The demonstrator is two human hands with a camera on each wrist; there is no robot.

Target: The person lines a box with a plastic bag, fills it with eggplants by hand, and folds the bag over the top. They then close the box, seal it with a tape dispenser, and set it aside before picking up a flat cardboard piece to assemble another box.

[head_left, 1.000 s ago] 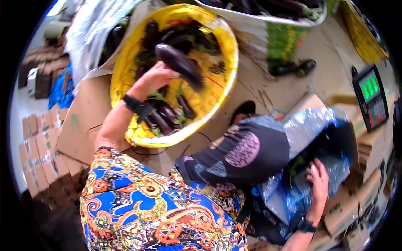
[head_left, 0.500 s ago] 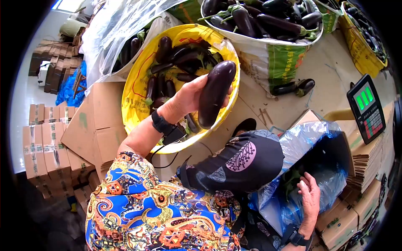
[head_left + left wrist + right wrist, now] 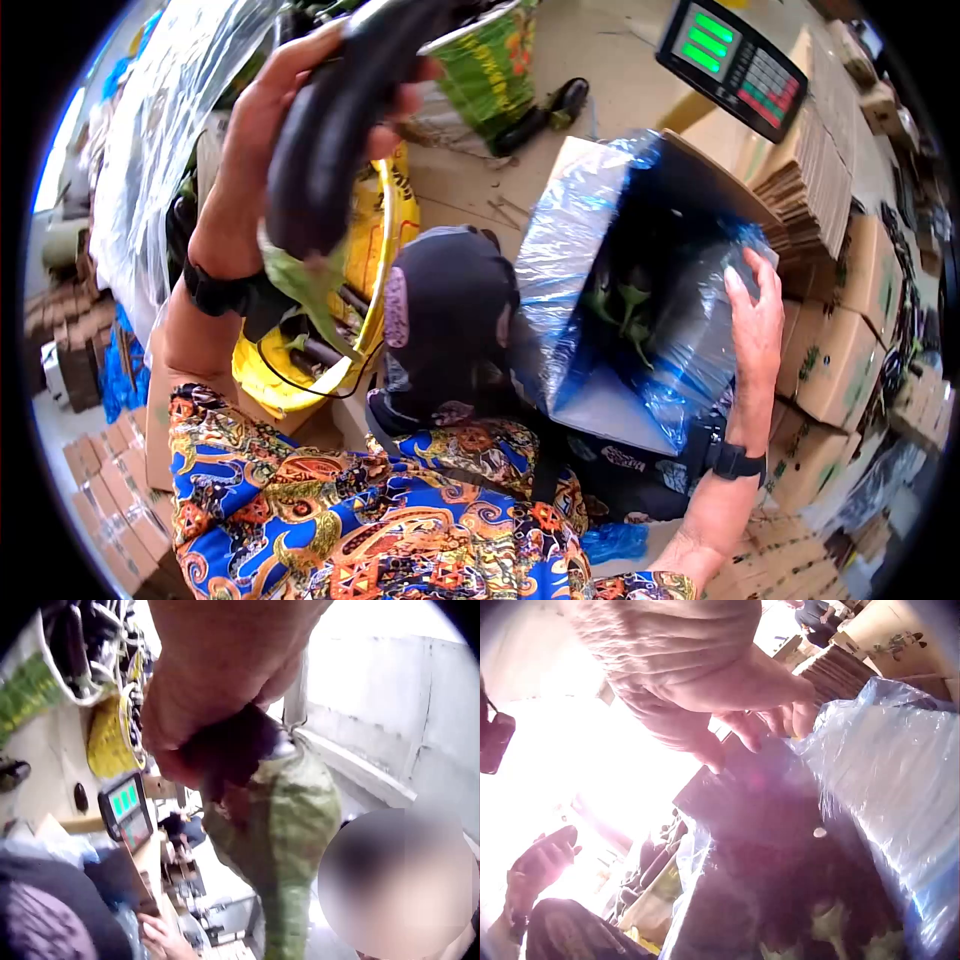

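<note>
My left hand (image 3: 255, 130) grips a large dark purple eggplant (image 3: 325, 150), lifted close to the head camera with its stem end down. In the left wrist view its green calyx (image 3: 281, 814) hangs below the fingers. My right hand (image 3: 757, 320) is at the right side of a carton (image 3: 610, 400) lined with blue-tinted clear plastic (image 3: 560, 270). Its fingers are loosely extended by the liner's edge in the right wrist view. Inside the carton, green eggplant stems (image 3: 632, 300) show against deep shadow.
A yellow-lined basket (image 3: 385, 215) holding eggplants stands left of my knee. Beyond are a green and white sack (image 3: 485, 80), two eggplants on the floor (image 3: 545, 115), and a scale display (image 3: 733, 65). Flattened cartons (image 3: 815, 165) and closed boxes (image 3: 835, 360) line the right.
The left hand has raised the eggplant from over the yellow basket towards the head camera, turning its stem end down. The head view has swung right. The right hand stays by the lined carton.
</note>
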